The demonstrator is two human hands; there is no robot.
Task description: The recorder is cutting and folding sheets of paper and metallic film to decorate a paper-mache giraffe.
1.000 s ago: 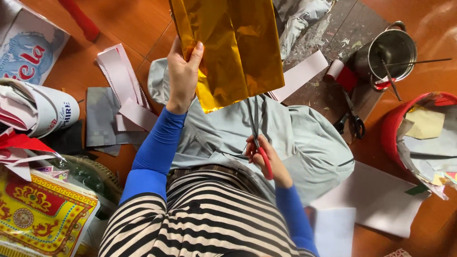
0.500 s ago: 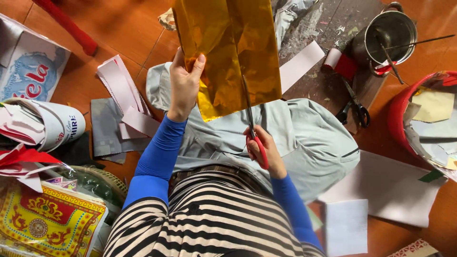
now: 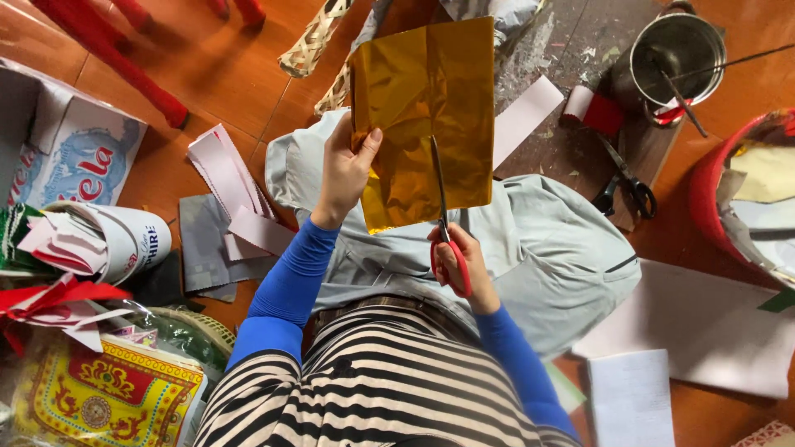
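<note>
Orange floor littered with paper scraps. The left hand (image 3: 346,170) pinches the gold foil (image 3: 424,116) at its left edge; the right hand (image 3: 458,261) grips red scissors (image 3: 443,223) cutting upward. Foil looks light, crinkly, tear-prone: hold near the cut.

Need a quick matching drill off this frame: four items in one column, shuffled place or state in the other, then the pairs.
Items
1. gold foil sheet
2. red-handled scissors
3. black scissors
4. metal pot

Places or states
A. lying on the floor, untouched
B. held up by the left hand
C. top right, sticks inside
D. in the right hand, blades up across the sheet

Pairs: 1-B, 2-D, 3-A, 4-C
</note>
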